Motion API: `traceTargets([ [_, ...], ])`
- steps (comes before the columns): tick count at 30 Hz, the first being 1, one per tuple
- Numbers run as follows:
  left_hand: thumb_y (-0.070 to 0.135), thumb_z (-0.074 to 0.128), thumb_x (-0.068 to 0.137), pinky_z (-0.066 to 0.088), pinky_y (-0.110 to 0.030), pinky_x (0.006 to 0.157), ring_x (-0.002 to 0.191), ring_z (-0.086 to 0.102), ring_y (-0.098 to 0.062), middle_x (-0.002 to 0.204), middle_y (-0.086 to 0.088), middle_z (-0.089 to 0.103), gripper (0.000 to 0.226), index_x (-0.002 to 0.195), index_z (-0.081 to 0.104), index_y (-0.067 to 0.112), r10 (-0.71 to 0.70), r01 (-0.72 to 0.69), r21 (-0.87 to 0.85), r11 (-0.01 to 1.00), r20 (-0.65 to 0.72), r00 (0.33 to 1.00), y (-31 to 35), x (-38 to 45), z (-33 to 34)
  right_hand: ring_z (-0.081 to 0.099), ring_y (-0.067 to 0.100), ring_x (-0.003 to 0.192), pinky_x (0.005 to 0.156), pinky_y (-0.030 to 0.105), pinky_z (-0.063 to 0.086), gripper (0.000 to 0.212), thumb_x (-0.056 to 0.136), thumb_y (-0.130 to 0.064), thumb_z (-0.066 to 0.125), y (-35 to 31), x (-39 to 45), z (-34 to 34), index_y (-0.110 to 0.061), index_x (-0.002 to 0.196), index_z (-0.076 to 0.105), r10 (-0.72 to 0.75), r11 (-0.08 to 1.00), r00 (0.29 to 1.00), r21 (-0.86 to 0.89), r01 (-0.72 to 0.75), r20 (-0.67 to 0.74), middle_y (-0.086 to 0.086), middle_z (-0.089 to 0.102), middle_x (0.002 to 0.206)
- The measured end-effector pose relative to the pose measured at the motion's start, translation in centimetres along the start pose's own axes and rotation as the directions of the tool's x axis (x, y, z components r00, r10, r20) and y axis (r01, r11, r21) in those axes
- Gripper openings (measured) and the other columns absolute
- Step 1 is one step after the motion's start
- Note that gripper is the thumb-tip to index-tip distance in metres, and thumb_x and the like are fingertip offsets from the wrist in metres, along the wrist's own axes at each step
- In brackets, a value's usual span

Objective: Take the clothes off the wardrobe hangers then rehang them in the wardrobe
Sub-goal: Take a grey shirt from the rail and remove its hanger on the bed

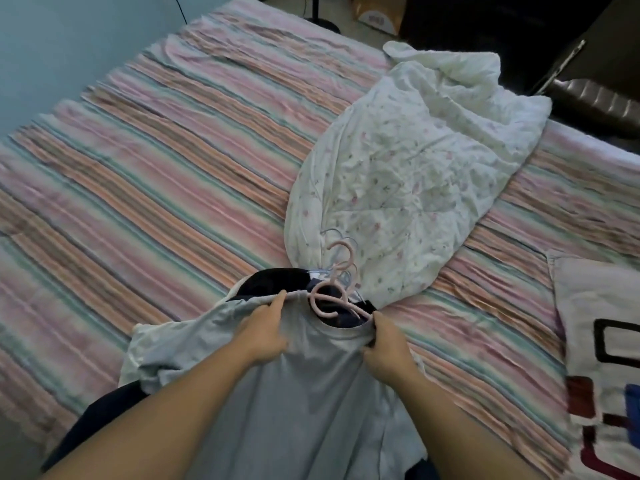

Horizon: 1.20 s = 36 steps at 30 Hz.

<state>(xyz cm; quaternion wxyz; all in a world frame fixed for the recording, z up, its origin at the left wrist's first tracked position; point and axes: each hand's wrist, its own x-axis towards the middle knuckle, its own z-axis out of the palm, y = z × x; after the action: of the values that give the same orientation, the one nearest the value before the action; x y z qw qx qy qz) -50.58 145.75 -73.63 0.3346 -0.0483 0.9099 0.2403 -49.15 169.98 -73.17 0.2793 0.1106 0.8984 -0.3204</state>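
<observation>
A pale blue-grey t-shirt [311, 393] lies on top of a pile of clothes at the near edge of the bed. A pink hanger [329, 299] sticks out of its neck opening, with more hanger hooks [341, 252] just beyond it. Dark clothes [277, 280] lie under the shirt. My left hand [265, 329] holds the shirt's left shoulder edge, fingers stretched toward the collar. My right hand [382, 344] pinches the right side of the collar beside the hanger's arm.
The bed [156, 161] has a pink, orange and green striped cover. A crumpled white floral quilt [408, 174] lies beyond the hangers. A white pillow with dark printed shapes [606, 358] is at the right. Dark furniture [519, 36] stands past the bed's far side.
</observation>
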Motion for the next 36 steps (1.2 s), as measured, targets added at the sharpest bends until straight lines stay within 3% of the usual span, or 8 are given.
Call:
traceTargets([
  [3, 0.023, 0.070, 0.078, 0.048, -0.039, 0.098, 0.125, 0.050, -0.028, 0.146, -0.015, 0.043, 0.106, 0.157, -0.001, 0.035, 0.012, -0.007, -0.074, 0.997, 0.065, 0.998, -0.6, 0.7, 1.0, 0.053, 0.023, 0.090, 0.067, 0.035, 0.043, 0.031, 0.082, -0.005, 0.053, 0.7, 1.2, 1.3, -0.009, 0.113, 0.045, 0.033, 0.999, 0.995, -0.024, -0.031, 0.092, 0.017, 0.052, 0.115],
  [6, 0.031, 0.071, 0.079, 0.034, -0.039, 0.113, 0.147, 0.026, -0.026, 0.162, -0.010, 0.020, 0.109, 0.157, -0.005, 0.031, -0.002, 0.009, -0.068, 0.998, 0.093, 0.996, -1.1, 0.6, 2.0, 0.058, 0.028, 0.105, 0.071, 0.031, 0.044, 0.066, 0.086, -0.010, 0.058, 1.2, 1.7, 2.0, -0.006, 0.144, 0.028, 0.048, 0.997, 0.984, -0.067, -0.037, 0.169, 0.015, 0.033, 0.149],
  [9, 0.039, 0.071, 0.080, 0.021, -0.039, 0.120, 0.152, 0.008, -0.020, 0.165, 0.000, 0.009, 0.107, 0.158, -0.001, 0.024, 0.024, -0.023, -0.022, 1.000, 0.076, 0.997, -1.4, -0.3, 2.5, 0.060, 0.028, 0.103, 0.073, 0.033, 0.047, 0.073, 0.086, -0.013, 0.059, 0.8, 2.0, 1.8, -0.008, 0.148, 0.022, 0.077, 0.994, 0.976, -0.097, -0.059, 0.204, 0.013, 0.030, 0.153],
  [14, 0.042, 0.070, 0.081, 0.028, -0.037, 0.116, 0.147, 0.025, -0.021, 0.163, 0.002, 0.021, 0.100, 0.158, 0.009, 0.024, 0.031, -0.028, -0.063, 0.998, 0.039, 0.999, -1.5, -2.5, 1.3, 0.054, 0.031, 0.117, 0.091, 0.038, 0.049, 0.064, 0.088, -0.023, 0.057, -2.7, 1.1, 0.3, -0.014, 0.147, 0.035, 0.123, 0.976, 0.972, -0.201, -0.082, 0.200, 0.013, 0.041, 0.145],
  [18, 0.041, 0.068, 0.086, 0.036, -0.034, 0.111, 0.141, 0.037, -0.020, 0.157, -0.001, 0.035, 0.088, 0.157, 0.019, 0.021, -0.002, -0.005, -0.139, 0.990, -0.049, 0.999, -0.3, -5.5, -2.1, 0.057, 0.028, 0.115, 0.097, 0.042, 0.048, 0.057, 0.088, -0.017, 0.054, -7.3, -1.9, -1.4, -0.026, 0.144, 0.049, -0.034, 0.985, 0.987, -0.160, 0.059, 0.156, 0.007, 0.060, 0.128],
  [22, 0.044, 0.064, 0.086, 0.039, -0.035, 0.108, 0.136, 0.042, -0.019, 0.152, 0.002, 0.042, 0.076, 0.152, 0.031, 0.025, -0.012, -0.015, -0.129, 0.992, -0.207, 0.978, 0.7, -10.6, -5.6, 0.055, 0.016, 0.125, 0.106, 0.032, 0.043, 0.047, 0.090, -0.018, 0.064, -11.9, -7.0, -2.7, -0.021, 0.137, 0.059, -0.246, 0.968, 0.965, -0.033, 0.250, 0.090, -0.003, 0.061, 0.135],
  [27, 0.052, 0.061, 0.081, 0.047, -0.037, 0.096, 0.117, 0.055, -0.015, 0.132, 0.008, 0.058, 0.060, 0.135, 0.047, 0.032, -0.018, 0.001, -0.059, 0.998, -0.288, 0.957, 0.6, -18.2, -10.1, 0.049, 0.005, 0.127, 0.108, 0.025, 0.038, 0.040, 0.091, -0.032, 0.066, -16.3, -14.7, -5.0, -0.026, 0.130, 0.063, -0.474, 0.866, 0.877, -0.142, 0.480, 0.075, -0.013, 0.060, 0.131],
  [36, 0.059, 0.061, 0.074, 0.046, -0.033, 0.073, 0.098, 0.058, -0.016, 0.114, 0.010, 0.061, 0.055, 0.120, 0.052, 0.029, -0.045, 0.069, 0.044, 0.997, -0.407, 0.912, -0.6, -35.1, -17.6, 0.051, 0.008, 0.123, 0.105, 0.029, 0.042, 0.048, 0.089, -0.042, 0.065, -26.3, -28.7, -7.5, -0.031, 0.136, 0.057, -0.672, 0.673, 0.731, -0.315, 0.669, 0.115, -0.017, 0.056, 0.134],
])
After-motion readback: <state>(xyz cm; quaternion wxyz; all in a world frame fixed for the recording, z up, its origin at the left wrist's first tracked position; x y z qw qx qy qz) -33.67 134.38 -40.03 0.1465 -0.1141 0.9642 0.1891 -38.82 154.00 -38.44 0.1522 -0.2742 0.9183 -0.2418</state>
